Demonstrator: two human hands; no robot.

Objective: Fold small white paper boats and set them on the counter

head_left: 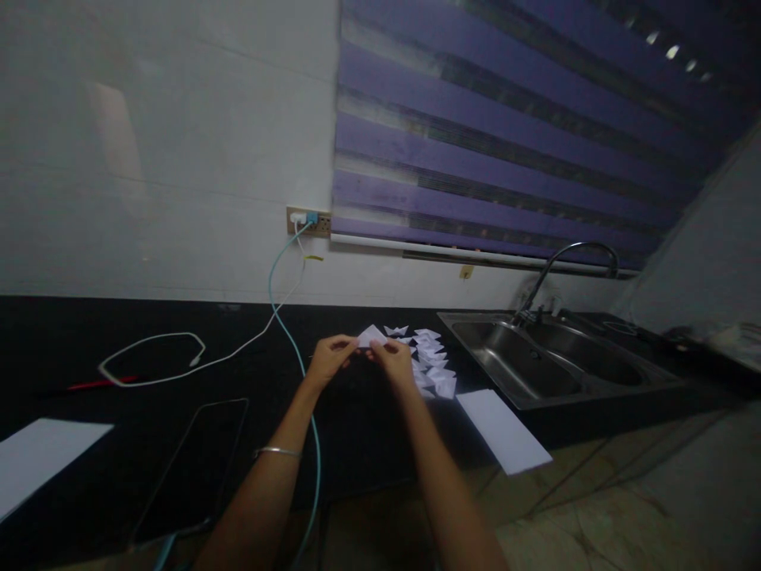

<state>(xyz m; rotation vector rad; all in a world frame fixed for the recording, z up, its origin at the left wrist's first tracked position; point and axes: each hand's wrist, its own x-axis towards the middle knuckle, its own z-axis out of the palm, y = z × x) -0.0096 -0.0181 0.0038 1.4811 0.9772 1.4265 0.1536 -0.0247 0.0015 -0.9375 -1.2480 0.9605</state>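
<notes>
Between my two hands is a small folded piece of white paper (371, 336), its pointed top facing away from me. My left hand (330, 357) pinches its left corner between thumb and fingers. On the other side, my right hand (393, 361) grips the right part, with the thumb lying across the front. Just right of my right hand, several folded white paper boats (429, 357) stand close together on the black countertop (350, 444). The fingers on the paper's far side are partly hidden.
A white paper sheet (505, 432) overhangs the counter's front edge, beside the steel sink (529, 361). At left lie more white paper (47, 456), a dark tablet-like device (193, 468), a red pen-like object (101, 383) and a white cable (160, 379). A teal cable (317, 452) runs past my left forearm.
</notes>
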